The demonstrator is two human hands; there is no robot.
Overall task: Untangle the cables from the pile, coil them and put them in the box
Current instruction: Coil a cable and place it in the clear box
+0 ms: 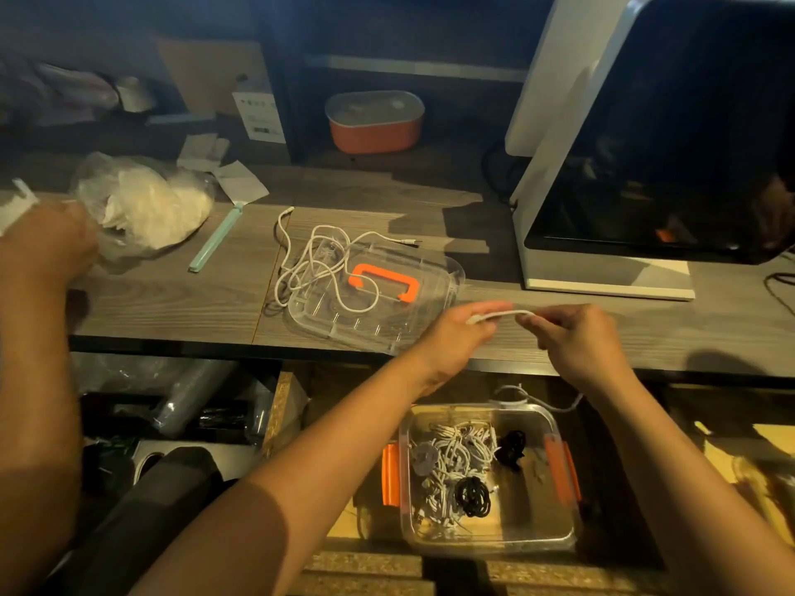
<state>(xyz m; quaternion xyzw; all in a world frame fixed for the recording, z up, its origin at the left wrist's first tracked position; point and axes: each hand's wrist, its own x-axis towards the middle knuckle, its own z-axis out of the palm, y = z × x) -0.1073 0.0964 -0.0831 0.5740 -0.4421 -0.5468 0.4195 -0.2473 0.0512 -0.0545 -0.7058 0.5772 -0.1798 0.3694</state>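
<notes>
The left hand (456, 337) and right hand (576, 342) each pinched one short white cable (512, 314) between thumb and fingertips, the other fingers curled in. The span between the two pinches ran nearly level, left to right, with a slight upward bow, and hung above the near edge of the table (172, 303). Its left end stuck out just past the left thumb. On the right the cable vanished into the fingers. A white strand showed lower down, under the right wrist by the far rim of the box (494, 546); it was probably this cable's tail, though the link between them was hidden.

The box sat below the table edge, straight under and toward the body from both hands, open-topped, with white and black coils (456, 462) already inside. The drop would therefore be down and back, and the right hand was a little nearer the box's middle.

Farther out, beyond the left hand, the clear lid (434, 303) lay flat on the table with its orange handle up. Across its far-left corner sprawled a loose cable (307, 268), uncoiled, its loops spilling onto the wood and one plug end pointing right. That one lay up and to the left of the grip, nearer the left hand, and looked to be the last one waiting.
</notes>
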